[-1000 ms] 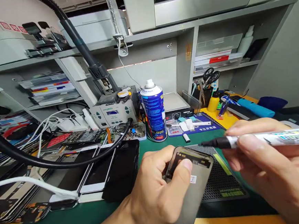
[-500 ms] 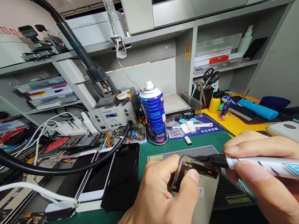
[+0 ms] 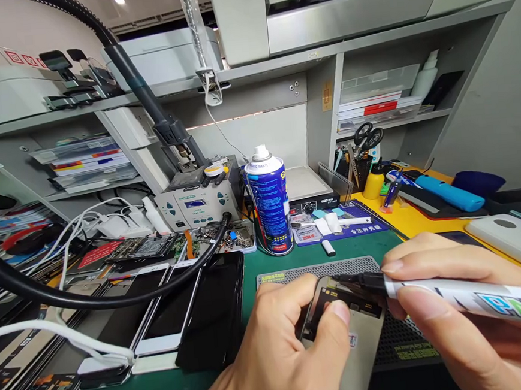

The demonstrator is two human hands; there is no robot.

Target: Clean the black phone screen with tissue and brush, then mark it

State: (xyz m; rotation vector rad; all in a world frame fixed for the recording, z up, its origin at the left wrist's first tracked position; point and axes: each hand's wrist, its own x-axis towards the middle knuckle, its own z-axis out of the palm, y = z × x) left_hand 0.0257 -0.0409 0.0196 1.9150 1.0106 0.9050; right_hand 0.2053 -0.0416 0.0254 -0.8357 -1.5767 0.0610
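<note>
A phone screen panel [image 3: 361, 355], its grey back facing up, is tilted in my left hand [image 3: 294, 342], with the thumb on its dark upper strip and the fingers at its left edge. My right hand [image 3: 448, 288] is closed round a white paint marker [image 3: 458, 296] with colourful letters. The marker's black front end points left, and its tip lies at the panel's top edge; exact contact is too small to tell. Beneath both hands is a black perforated pad [image 3: 360, 264].
A blue spray can [image 3: 269, 203] stands behind the pad, with a small white cap [image 3: 328, 248] beside it. Dark phone screens [image 3: 215, 307] and a black hose [image 3: 115, 301] lie left. A grey station [image 3: 193, 203] stands behind. A white device [image 3: 507, 238] is at right.
My right hand and the marker have shifted slightly left along the panel's top edge. The panel and my left hand have moved slightly right and down. The camera view has tilted a little.
</note>
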